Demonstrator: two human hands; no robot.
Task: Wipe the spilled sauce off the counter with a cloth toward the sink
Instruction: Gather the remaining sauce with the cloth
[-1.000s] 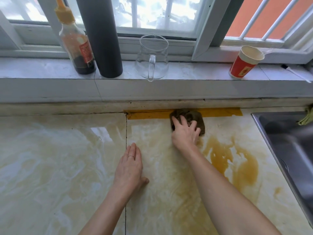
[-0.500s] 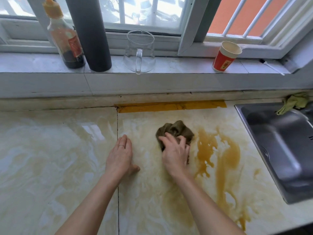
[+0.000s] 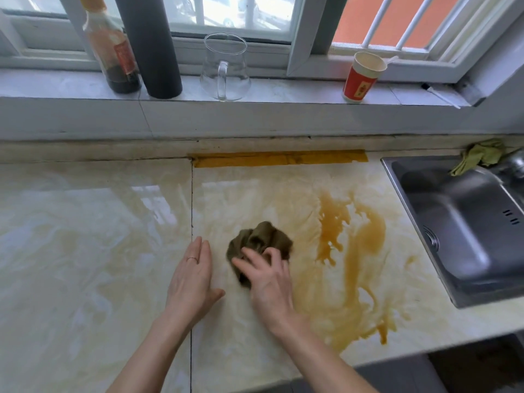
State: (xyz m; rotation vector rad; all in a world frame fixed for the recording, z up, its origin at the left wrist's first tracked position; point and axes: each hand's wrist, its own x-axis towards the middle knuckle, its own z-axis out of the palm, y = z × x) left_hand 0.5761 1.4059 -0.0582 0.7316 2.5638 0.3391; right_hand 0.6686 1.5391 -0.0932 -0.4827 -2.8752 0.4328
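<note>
The person's right hand [image 3: 269, 282] lies on top of a crumpled olive-brown cloth [image 3: 261, 239], its fingers bent down over the fabric and gripping it against the glossy cream marble-patterned counter [image 3: 85, 236]. The cloth sits near the middle of the counter, just right of a dark seam between two slabs. The left hand [image 3: 192, 276] rests flat at the cloth's eight o'clock, just beside it. It is open, palm down, with the fingers straight and together, the thumb spread toward the right hand, and a thin ring on one finger. From the cloth's three o'clock round to its five o'clock spreads the spilled amber-brown sauce [image 3: 365, 231], in streaks and pools with paler smears around them, reaching the front edge of the counter. Farther out at three o'clock, beyond the sauce, lies the stainless-steel sink [image 3: 459, 222], with a bunched yellow-green rag [image 3: 479, 158] on its far rim. At the cloth's twelve o'clock a strip of yellow tape [image 3: 278, 158] runs along the back edge of the counter. Above it, on the pale stone windowsill [image 3: 283, 92], stand, from ten o'clock to two o'clock, a clear bottle [image 3: 116, 58] with dark liquid at its bottom and a red label, a dark grey cylinder [image 3: 150, 46], a clear glass jug [image 3: 225, 69] with a handle, and a red paper cup [image 3: 361, 80].
</note>
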